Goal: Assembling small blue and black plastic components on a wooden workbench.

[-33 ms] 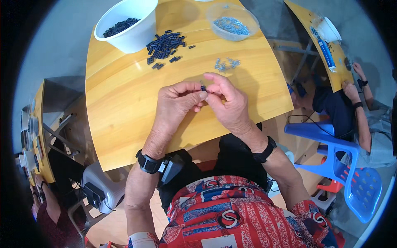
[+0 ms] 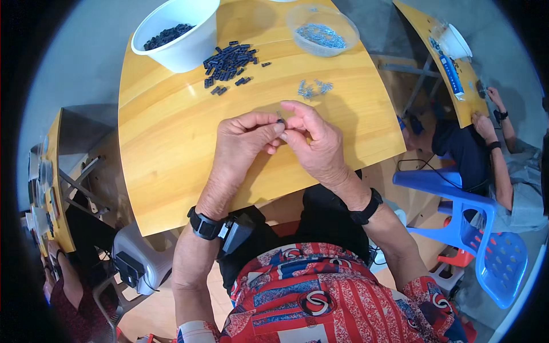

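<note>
— Anything moved since the earlier frame?
— Nothing; both hands stay together over the bench (image 2: 171, 160).
— And the grips?
— Left hand (image 2: 243, 140) and right hand (image 2: 314, 143) pinch one small black part (image 2: 281, 121) between fingertips, near the black pile (image 2: 229, 60) and metal bits (image 2: 313, 88).

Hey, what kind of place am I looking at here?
Probably a small-parts assembly workshop: a wooden table with a white bowl of small black parts, a clear tub of metal pieces, and another person's hand working at a neighbouring table.
</note>
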A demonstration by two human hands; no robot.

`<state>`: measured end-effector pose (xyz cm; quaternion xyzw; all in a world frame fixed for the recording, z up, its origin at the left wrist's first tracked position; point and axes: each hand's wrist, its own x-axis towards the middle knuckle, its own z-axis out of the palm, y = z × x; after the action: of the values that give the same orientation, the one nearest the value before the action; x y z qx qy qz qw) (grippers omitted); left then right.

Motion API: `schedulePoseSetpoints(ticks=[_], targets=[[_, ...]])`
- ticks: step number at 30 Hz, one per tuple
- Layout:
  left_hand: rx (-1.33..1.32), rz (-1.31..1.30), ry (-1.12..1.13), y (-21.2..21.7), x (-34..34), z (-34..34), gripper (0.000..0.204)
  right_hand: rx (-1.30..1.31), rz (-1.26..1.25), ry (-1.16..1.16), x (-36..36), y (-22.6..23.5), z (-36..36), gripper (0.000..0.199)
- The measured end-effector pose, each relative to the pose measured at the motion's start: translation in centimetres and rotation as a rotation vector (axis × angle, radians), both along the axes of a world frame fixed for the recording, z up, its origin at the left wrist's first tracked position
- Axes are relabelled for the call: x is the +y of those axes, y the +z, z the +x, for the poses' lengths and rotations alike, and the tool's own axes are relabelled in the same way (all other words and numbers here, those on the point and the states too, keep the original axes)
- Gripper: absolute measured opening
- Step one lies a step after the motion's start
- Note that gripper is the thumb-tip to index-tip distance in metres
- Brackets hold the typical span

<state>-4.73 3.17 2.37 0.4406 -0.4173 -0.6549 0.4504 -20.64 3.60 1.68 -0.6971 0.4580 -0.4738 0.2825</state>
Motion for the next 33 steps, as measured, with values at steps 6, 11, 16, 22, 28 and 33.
schedulePoseSetpoints(ticks=[6, 11, 16, 22, 28, 33], targets=[[0.147, -0.010, 0.270, 0.3, -0.8, 2.1, 0.016, 0.155, -0.096, 0.041, -1.7, 1.1, -1.1, 0.032], [0.059, -0.002, 0.296, 0.5, -2.4, 4.4, 0.014, 0.320, -0.006, 0.051, -2.6, 1.6, -0.8, 0.020], [0.074, -0.048, 0.234, -0.6, -2.8, 4.0, 0.012, 0.453, -0.110, 0.103, -3.6, 1.1, 0.7, 0.016], [0.014, -0.080, 0.219, -1.1, -3.0, 4.3, 0.011, 0.487, -0.139, 0.119, -4.0, 0.8, 1.6, 0.011], [-0.023, -0.089, 0.180, -1.1, -3.2, 4.3, 0.011, 0.568, -0.112, 0.123, -4.5, 0.7, 2.1, 0.009], [-0.031, -0.126, 0.120, -1.5, -3.1, 4.2, 0.010, 0.439, -0.174, 0.065, -4.7, -0.2, 1.4, 0.006]])
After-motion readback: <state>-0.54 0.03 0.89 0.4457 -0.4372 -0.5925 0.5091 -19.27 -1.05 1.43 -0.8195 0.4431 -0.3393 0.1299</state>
